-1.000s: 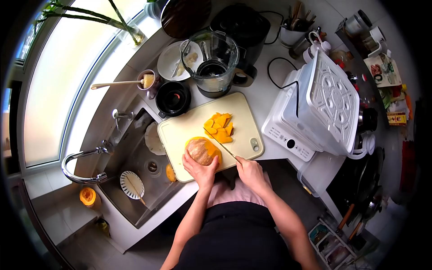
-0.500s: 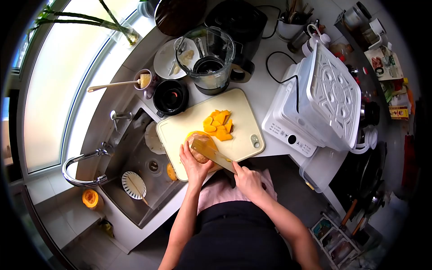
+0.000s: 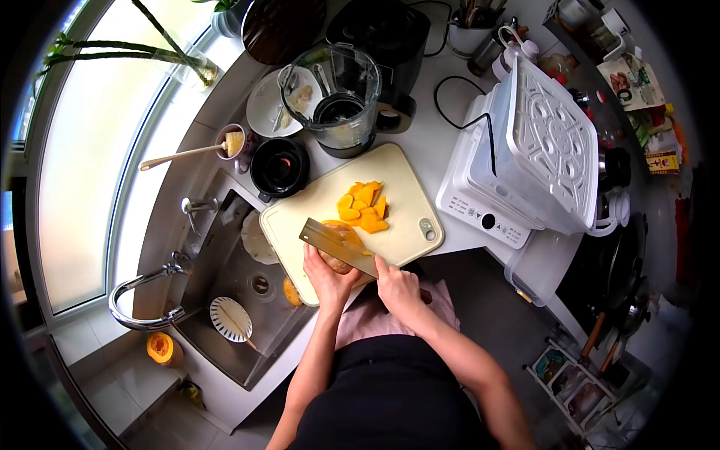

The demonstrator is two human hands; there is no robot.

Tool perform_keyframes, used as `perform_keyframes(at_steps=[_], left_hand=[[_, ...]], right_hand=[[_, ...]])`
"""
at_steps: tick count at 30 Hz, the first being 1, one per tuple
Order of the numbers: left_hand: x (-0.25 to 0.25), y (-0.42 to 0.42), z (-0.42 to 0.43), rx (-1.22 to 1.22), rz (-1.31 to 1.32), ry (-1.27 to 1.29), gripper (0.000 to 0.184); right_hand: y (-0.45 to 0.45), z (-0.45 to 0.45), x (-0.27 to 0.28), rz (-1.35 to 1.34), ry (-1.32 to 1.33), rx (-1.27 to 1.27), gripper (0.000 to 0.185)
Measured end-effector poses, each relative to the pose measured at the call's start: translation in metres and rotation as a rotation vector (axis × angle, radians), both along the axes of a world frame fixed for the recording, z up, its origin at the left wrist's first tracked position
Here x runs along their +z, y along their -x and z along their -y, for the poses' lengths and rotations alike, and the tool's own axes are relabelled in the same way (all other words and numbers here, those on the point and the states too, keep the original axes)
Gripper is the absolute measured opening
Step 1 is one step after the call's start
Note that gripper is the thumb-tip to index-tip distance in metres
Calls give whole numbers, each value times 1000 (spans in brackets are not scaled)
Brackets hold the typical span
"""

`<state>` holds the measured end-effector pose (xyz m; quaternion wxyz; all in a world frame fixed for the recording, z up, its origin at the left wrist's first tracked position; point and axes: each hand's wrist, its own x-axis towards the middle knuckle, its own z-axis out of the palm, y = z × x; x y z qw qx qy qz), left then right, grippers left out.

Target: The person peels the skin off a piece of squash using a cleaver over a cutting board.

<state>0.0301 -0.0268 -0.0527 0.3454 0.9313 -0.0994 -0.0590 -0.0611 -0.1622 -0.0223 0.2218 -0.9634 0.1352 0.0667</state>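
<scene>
A cream cutting board lies beside the sink. Several orange pumpkin pieces are heaped on it. My left hand grips a pumpkin chunk from its near left side, at the board's front edge. In my right hand is a wide-bladed knife, its blade lying across the top of the chunk and pointing up and left. The blade hides part of the chunk, and the knife's handle is covered by my fingers.
The steel sink with a striped dish is at the left. Behind the board stand a black bowl, a blender jug and a white plate. A white steamer stands right; a cut pumpkin sits left.
The knife has moved from beside the pieces up and left, over the chunk, turning its broad side into view. My right hand has shifted left with it. My left hand still holds the chunk.
</scene>
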Motion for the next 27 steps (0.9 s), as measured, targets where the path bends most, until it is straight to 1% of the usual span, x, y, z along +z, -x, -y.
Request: perform_keyframes(at_steps=[6, 8, 10, 12, 14, 16, 18, 21, 24, 27], left_hand=[[4, 2, 2, 14, -37, 7, 112], [6, 1, 1, 17, -42, 11, 112], [7, 0, 1, 1, -47, -2, 111], [6, 0, 2, 6, -39, 10, 111], [5, 2, 1, 8, -33, 17, 111], [5, 0, 1, 11, -35, -7, 112], [8, -1, -1, -4, -37, -9, 112], [5, 0, 0, -6, -27, -16, 112], [3, 1, 0, -6, -8, -20, 113], [6, -3, 0, -11, -20, -13, 114]], right_hand=[[-22, -13, -5, 13, 60, -34, 45], [-16, -13, -3, 30, 73, -35, 45], [-8, -10, -1, -63, 80, -40, 45], [-13, -10, -12, -46, 87, -39, 45], [-30, -19, -15, 39, 27, -79, 48], [-32, -20, -3, -2, 5, -92, 48], [-24, -13, 0, -46, 72, -48, 43], [-33, -16, -10, 5, 77, -47, 44], [-47, -25, -7, -26, 82, -46, 44], [-36, -18, -4, -41, 83, -59, 44]])
